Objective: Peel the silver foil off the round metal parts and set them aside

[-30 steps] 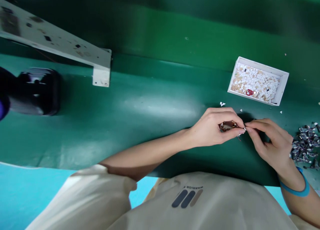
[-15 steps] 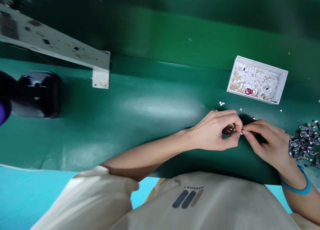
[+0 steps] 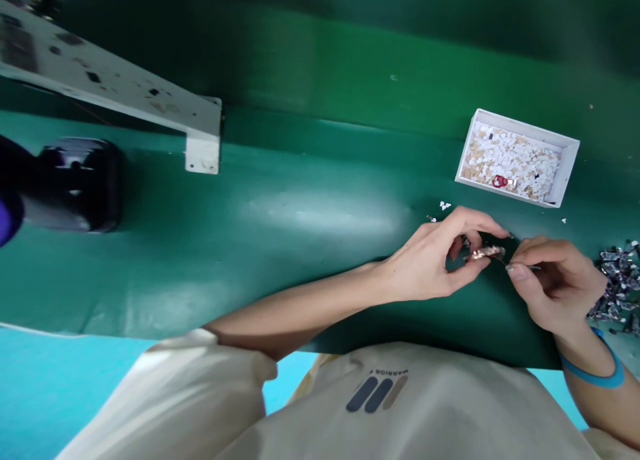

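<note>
My left hand [image 3: 440, 257] holds a small shiny, copper-toned part [image 3: 486, 253] between thumb and fingers, with the index finger stretched out above it. Just to the right, my right hand [image 3: 557, 277] pinches a thin strand or strip [image 3: 531, 267] between thumb and index finger. That strand seems to run to the shiny part; blur keeps its kind from being told. A heap of small shiny dark parts [image 3: 617, 283] lies beyond my right hand. A few white scraps [image 3: 445, 206] rest on the green mat above my left hand.
A white box [image 3: 569, 170] of small white and tan scraps, with a red piece [image 3: 500, 181] in it, sits beyond my hands. At left are a pale metal bracket [image 3: 203, 153] and a black device [image 3: 83, 187]. The green mat [image 3: 300, 247] ends near my body.
My right hand has moved right, away from my left fingertips, with the thin strand now showing. My left index finger has straightened, and the shiny part shows more.
</note>
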A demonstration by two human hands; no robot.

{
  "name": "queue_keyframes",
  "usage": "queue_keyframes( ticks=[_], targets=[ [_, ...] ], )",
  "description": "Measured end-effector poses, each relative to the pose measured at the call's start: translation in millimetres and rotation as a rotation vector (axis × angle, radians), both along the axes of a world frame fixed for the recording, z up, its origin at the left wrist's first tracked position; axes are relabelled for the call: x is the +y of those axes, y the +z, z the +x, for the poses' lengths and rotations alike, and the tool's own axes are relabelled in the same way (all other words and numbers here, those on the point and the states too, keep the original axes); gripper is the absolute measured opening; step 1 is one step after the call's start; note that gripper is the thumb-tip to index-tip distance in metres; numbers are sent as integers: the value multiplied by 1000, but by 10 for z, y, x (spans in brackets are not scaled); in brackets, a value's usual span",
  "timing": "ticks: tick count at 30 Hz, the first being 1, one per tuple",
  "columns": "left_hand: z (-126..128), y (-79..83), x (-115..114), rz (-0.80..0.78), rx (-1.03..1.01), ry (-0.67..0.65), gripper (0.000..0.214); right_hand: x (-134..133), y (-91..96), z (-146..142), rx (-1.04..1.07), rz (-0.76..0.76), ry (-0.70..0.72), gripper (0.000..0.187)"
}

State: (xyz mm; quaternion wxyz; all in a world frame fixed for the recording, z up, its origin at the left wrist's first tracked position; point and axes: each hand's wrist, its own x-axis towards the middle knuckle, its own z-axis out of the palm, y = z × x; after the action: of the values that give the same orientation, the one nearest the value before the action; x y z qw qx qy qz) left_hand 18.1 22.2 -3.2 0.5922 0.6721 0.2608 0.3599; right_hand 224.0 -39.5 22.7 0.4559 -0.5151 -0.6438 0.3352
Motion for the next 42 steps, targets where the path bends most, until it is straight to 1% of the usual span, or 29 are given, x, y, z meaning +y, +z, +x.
queue_keyframes(
  ticks=[3,5,7,8,10,12,15,20,25,27,29,31,32,33,34,36,38,40,42],
  targets=[
    [22,-15,0,55,6,45,11,5,31,-35,-78,101,1,23],
    [23,-26,15,108,7,61,6,2,45,-49,-144,147,31,25],
    [18,-32,32,110,33,31,13,2,49,-69,-233,165,53,23],
    [14,-33,39,97,51,4,18,3,46,-82,-283,161,37,21],
    [10,-33,48,76,88,-31,27,10,34,-108,-380,132,-33,15],
    [8,-31,53,82,111,-36,30,17,22,-126,-425,82,-92,15],
    [7,-26,60,102,111,-54,30,24,22,-119,-438,32,-107,17],
    [-8,-30,69,130,90,-130,35,22,29,-75,-435,-45,-48,17],
    [-25,-70,65,202,61,-191,37,-9,-4,-87,-391,-94,-135,18],
    [-28,-81,64,207,55,-185,36,-25,2,-89,-343,-101,-160,20],
    [-26,-78,65,174,59,-135,33,-38,21,-83,-213,-108,-128,29],
    [-17,-63,67,100,66,-76,30,-45,42,-72,-51,-105,-80,47],
    [-10,-53,68,49,58,-50,28,-45,46,-67,-6,-81,-85,55],
    [-3,-42,68,-10,42,-33,27,-43,46,-63,-7,-37,-114,59],
    [4,-32,66,-80,15,-28,26,-37,41,-62,-58,22,-165,58],
    [16,-21,59,-231,-62,-32,28,-17,23,-62,-241,119,-236,45],
    [24,-19,49,-353,-113,-49,32,9,7,-68,-405,140,-208,29],
    [26,-22,42,-400,-125,-54,34,32,0,-75,-496,149,-158,24],
    [24,-21,42,-381,-103,-53,32,41,-5,-77,-549,192,-141,26]
  ],
)
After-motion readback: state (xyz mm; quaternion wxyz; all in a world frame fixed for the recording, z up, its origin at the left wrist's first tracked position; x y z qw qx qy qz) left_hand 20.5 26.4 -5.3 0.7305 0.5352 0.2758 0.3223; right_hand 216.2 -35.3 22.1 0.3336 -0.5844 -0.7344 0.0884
